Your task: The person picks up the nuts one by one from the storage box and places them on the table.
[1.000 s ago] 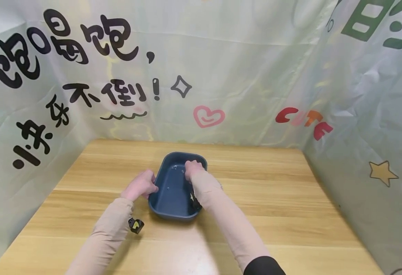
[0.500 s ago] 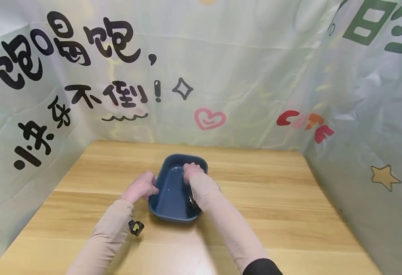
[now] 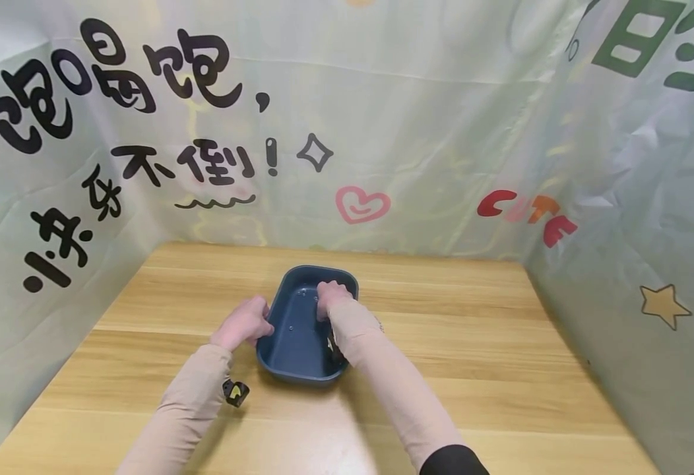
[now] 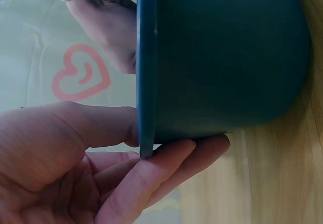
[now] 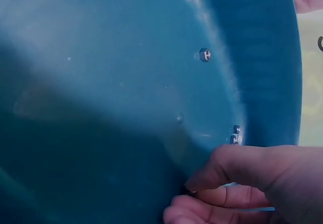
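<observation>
A dark blue plastic tub [image 3: 299,349] stands on the wooden table. My left hand [image 3: 245,323] pinches its left rim, the thumb [image 4: 113,125] on the rim and the fingers against the outer wall. My right hand [image 3: 332,300] reaches down into the tub's far right part. In the right wrist view its thumb and fingertips close together near the tub floor, with a small shiny nut [image 5: 192,190] mostly hidden between them. A loose hex nut [image 5: 204,55] lies on the tub floor, and two more nuts [image 5: 235,135] sit close to my right thumb.
Pale printed sheets [image 3: 430,132] stand around the back and both sides of the wooden table [image 3: 454,343]. A black wrist device [image 3: 236,393] hangs at the left sleeve; another dark one [image 3: 335,349] sits under the right wrist, over the tub's right side.
The head view has shifted slightly since one second ago. Both hands keep their places at the tub, the right one having moved only a touch.
</observation>
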A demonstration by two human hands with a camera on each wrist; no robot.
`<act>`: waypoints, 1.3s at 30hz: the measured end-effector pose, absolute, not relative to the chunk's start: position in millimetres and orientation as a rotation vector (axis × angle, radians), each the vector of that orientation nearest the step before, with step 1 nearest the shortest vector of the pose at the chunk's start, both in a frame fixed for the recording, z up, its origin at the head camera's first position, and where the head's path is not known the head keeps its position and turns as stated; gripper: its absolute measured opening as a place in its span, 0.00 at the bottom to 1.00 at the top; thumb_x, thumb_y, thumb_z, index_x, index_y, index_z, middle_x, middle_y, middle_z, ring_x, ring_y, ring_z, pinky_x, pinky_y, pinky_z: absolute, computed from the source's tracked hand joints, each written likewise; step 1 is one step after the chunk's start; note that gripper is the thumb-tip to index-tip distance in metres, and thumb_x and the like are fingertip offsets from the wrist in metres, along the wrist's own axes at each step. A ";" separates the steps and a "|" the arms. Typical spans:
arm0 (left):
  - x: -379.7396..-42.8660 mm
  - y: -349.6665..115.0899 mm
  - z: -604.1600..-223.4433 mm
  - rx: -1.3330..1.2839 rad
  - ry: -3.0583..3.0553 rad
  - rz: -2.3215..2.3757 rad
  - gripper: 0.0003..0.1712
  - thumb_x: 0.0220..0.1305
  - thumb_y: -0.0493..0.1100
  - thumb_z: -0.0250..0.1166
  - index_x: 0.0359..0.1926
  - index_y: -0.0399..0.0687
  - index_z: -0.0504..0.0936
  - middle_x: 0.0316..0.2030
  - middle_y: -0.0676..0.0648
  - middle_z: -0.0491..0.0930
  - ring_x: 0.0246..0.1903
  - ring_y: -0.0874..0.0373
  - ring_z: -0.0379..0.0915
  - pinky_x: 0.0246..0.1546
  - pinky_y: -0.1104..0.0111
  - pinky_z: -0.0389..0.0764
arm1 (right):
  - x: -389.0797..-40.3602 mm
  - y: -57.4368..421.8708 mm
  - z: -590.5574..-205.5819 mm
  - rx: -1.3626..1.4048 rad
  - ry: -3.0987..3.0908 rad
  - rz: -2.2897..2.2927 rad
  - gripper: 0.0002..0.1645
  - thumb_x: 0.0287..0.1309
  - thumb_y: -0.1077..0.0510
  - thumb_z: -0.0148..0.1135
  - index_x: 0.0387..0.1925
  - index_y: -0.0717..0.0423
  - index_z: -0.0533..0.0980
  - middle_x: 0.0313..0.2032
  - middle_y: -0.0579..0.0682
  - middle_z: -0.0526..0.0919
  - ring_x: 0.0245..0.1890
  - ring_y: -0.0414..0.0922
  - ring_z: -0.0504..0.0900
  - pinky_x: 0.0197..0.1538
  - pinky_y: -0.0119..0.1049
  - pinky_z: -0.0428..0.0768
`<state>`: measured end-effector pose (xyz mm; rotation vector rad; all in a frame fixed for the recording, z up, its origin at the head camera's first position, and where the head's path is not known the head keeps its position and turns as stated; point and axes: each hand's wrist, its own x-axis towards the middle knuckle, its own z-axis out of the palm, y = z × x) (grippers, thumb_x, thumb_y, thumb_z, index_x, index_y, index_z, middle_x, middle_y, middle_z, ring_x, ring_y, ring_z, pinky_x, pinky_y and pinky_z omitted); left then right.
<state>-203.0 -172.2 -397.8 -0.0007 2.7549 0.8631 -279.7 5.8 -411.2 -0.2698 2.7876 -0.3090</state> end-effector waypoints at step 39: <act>-202.9 -172.6 -397.3 0.030 2.765 0.845 0.06 0.53 0.30 0.66 0.32 0.33 0.78 0.29 0.40 0.79 0.24 0.53 0.78 0.25 0.63 0.87 | -259.3 54.9 -383.4 -0.627 2.352 -1.186 0.10 0.60 0.76 0.59 0.43 0.79 0.80 0.32 0.68 0.87 0.22 0.39 0.83 0.45 0.52 0.90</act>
